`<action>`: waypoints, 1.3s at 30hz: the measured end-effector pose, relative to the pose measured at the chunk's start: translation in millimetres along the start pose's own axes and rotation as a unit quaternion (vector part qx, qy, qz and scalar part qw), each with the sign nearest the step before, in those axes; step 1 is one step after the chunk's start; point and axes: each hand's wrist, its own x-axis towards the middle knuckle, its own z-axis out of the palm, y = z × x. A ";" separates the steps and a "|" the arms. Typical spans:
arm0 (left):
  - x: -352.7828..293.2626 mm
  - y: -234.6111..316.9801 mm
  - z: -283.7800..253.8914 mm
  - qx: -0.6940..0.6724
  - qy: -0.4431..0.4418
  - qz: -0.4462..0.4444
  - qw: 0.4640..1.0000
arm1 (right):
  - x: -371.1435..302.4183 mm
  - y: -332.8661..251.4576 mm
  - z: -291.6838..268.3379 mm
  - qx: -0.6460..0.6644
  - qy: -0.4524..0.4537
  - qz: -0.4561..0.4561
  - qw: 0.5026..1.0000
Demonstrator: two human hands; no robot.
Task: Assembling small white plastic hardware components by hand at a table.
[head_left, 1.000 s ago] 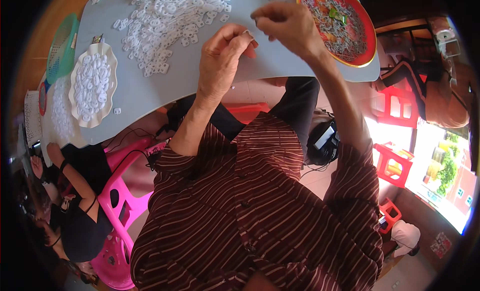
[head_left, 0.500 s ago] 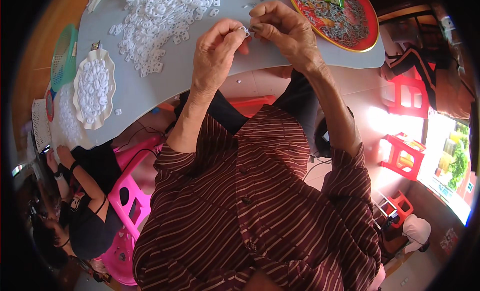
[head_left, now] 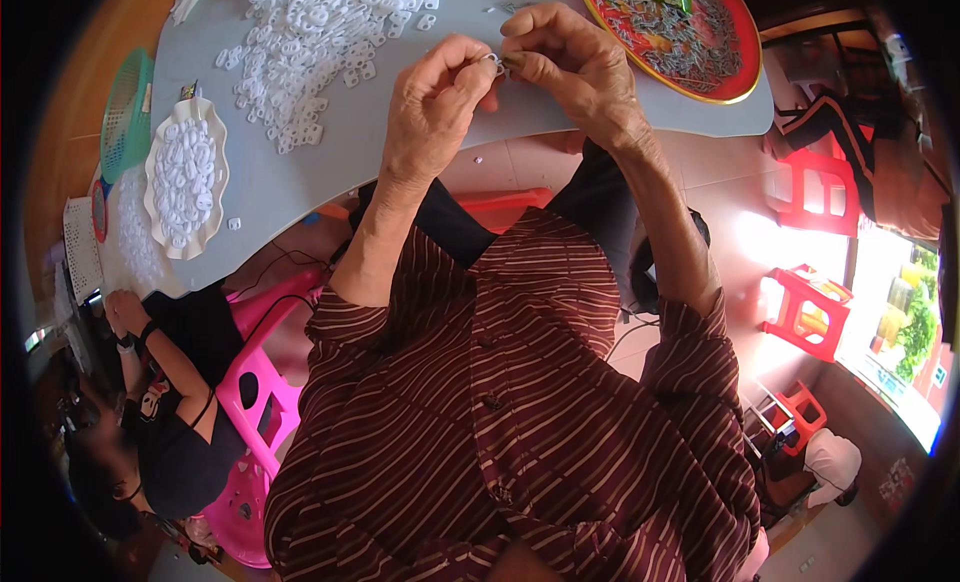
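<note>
My left hand (head_left: 436, 104) pinches a small white plastic piece (head_left: 492, 62) between thumb and fingertips, above the near edge of the table. Close against it on the right, my right hand (head_left: 578, 74) has its thumb and index finger pressed together at the piece. What the right fingertips hold, if anything, is too small and covered to name. Beyond my left hand spreads a large heap of similar white plastic pieces (head_left: 310, 57). To the right of my right hand stands a round red tray with a yellow rim (head_left: 748, 67), filled with small grey metal parts (head_left: 690, 57).
A scalloped white dish (head_left: 152, 197) of white pieces (head_left: 186, 177) sits at the table's left, near a green basket (head_left: 122, 117). At lower left a person (head_left: 180, 412) sits by a pink chair (head_left: 262, 402). Red stools (head_left: 805, 312) stand on the right.
My fingertips have come slightly closer together around the white piece. The person at left has brought their hands together. The view has shifted a little.
</note>
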 end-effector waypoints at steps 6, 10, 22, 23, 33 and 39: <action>2.3 -4.7 -5.0 0.022 -0.026 0.014 0.999 | -2.3 2.2 -0.2 0.024 -0.011 -0.027 0.999; 3.8 -7.1 -6.8 0.011 -0.037 0.018 0.999 | -2.5 4.6 -1.8 0.031 0.003 -0.021 0.999; 0.0 -1.4 -2.6 0.026 -0.039 0.023 0.999 | -3.8 3.4 -0.6 0.013 -0.020 -0.051 0.998; 0.1 -2.0 -2.9 0.028 -0.042 0.023 0.998 | -4.3 2.8 1.2 0.010 -0.006 -0.043 0.999; 0.6 -2.7 -5.3 0.005 -0.077 0.041 0.996 | -4.5 3.6 0.7 -0.089 0.017 -0.040 0.995; -5.5 1.1 3.9 0.003 -0.042 0.066 0.997 | -7.6 -3.7 8.7 -0.167 0.061 -0.036 0.983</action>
